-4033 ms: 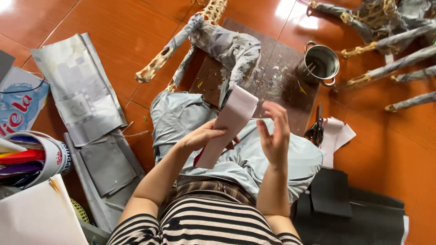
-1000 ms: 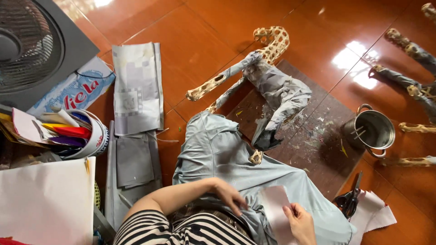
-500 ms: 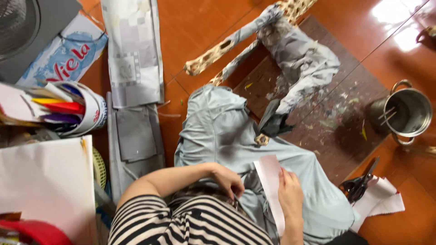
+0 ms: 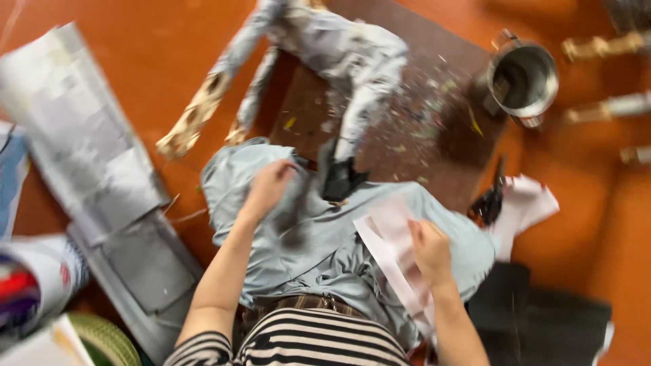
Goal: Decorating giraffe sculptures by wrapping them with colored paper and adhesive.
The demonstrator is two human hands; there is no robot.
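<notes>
Hands on cloth and paper

Right hand [image 4: 430, 249] pinches a pale paper strip [image 4: 393, 254] lying over the grey cloth [image 4: 319, 237] on the lap. Left hand [image 4: 270, 186], fingers curled, presses on the cloth near its upper edge, just beside the dark foot of a grey papered figure [image 4: 352, 61]. A metal pot [image 4: 523, 76] stands on the brown board [image 4: 434, 115], well apart.

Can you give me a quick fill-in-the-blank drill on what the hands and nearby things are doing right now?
1. The right hand holds a strip of pale ____ paper.
2. The left hand rests on the light ____ cloth over the lap.
3. The metal pot stands at the edge of the dark ____ board.

Missing words: pink; blue; brown
</notes>
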